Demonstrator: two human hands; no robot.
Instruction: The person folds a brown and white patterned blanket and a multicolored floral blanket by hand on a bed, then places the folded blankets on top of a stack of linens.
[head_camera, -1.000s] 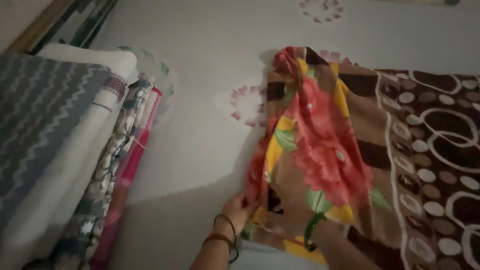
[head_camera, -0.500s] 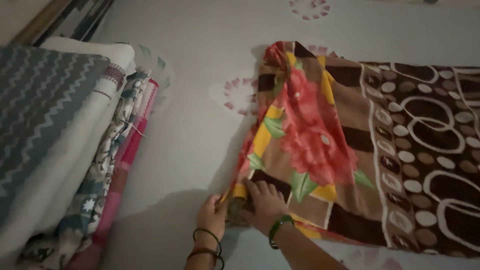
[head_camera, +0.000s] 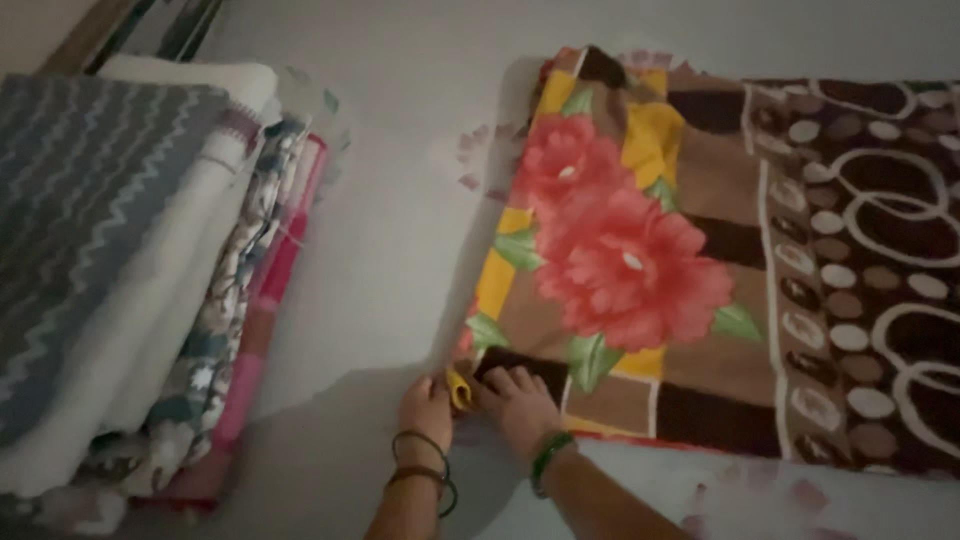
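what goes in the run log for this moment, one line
left hand: pinching blanket corner | right hand: flat on floral blanket | folded stack: left

The floral blanket (head_camera: 640, 260), bunched into a raised ridge with its red flowers crumpled a second ago, now lies spread flat on the pale sheet (head_camera: 390, 230), both flowers fully open to view. The left hand (head_camera: 427, 405) and right hand (head_camera: 520, 400), earlier lifting the near edge, have come down to press its near corner.
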